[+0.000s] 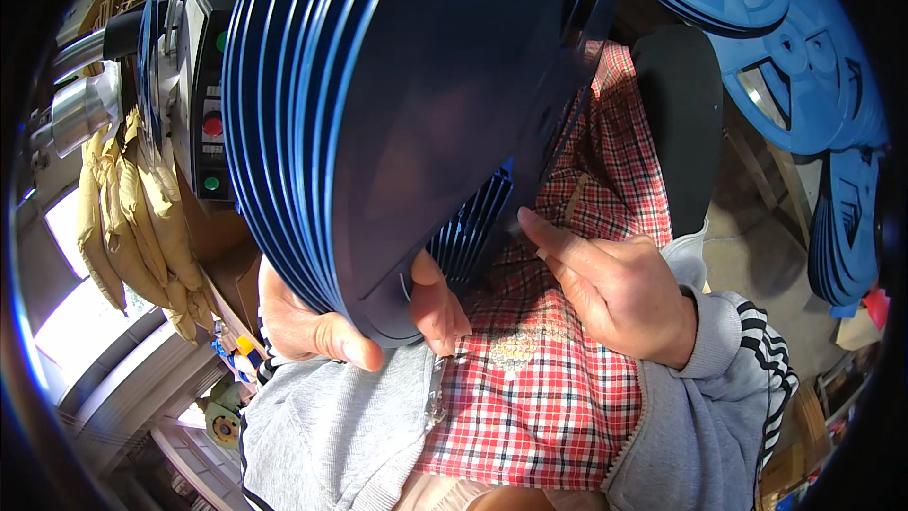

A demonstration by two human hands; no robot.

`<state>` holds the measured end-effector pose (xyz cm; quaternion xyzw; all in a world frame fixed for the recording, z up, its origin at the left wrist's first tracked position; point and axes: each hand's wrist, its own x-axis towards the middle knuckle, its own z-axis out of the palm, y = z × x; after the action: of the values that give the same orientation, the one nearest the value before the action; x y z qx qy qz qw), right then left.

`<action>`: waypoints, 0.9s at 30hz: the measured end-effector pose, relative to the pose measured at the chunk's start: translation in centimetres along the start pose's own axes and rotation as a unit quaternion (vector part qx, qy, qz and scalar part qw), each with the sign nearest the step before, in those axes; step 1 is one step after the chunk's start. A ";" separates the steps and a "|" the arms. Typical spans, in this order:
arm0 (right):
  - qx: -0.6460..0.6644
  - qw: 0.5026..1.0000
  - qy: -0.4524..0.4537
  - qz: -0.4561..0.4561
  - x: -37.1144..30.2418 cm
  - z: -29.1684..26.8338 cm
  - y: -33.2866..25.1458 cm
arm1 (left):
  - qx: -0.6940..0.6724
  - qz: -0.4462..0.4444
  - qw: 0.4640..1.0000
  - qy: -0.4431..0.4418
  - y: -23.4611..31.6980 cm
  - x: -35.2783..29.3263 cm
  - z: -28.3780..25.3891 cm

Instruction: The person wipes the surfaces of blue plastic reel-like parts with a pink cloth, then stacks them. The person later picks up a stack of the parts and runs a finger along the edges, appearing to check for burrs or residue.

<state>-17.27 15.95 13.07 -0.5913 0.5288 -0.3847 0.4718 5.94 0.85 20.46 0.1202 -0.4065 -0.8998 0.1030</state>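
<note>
A thick stack of blue plastic reel discs (pixel 284 123) stands on edge in front of me, its front disc's dark face turned toward the right. My left hand (pixel 307 326) grips the lower rim, thumb outside, with fingers showing at the cutout on the front face. Just right of the stack is my right hand (pixel 619 293), index finger stretched toward the discs and fingertips slightly apart. I see nothing clearly held in it. A red plaid apron (pixel 558 407) covers my lap below both hands.
A machine control panel (pixel 212 104) with red and green buttons stands at the left, beside metal cylinders (pixel 83 109). Yellowish work gloves (pixel 142 218) hang below it. More blue reel discs (pixel 804 85) are piled at the right, with another stack (pixel 845 237) lower down.
</note>
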 end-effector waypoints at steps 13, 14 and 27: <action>0.011 1.000 0.021 -0.002 -0.2 0.6 0.2 | -0.033 -0.016 0.999 0.003 -0.1 -0.1 -0.1; 0.012 0.999 0.033 0.001 -0.2 0.7 0.2 | -0.030 -0.017 0.999 0.008 -0.1 -0.1 0.0; 0.116 0.991 0.026 -0.068 -0.6 2.0 0.9 | -0.018 -0.019 1.000 0.002 0.2 -0.3 0.1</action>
<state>-15.71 16.88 11.72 -0.5570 0.4510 -0.4902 0.4961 6.21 0.92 20.73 0.1280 -0.3877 -0.9086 0.0884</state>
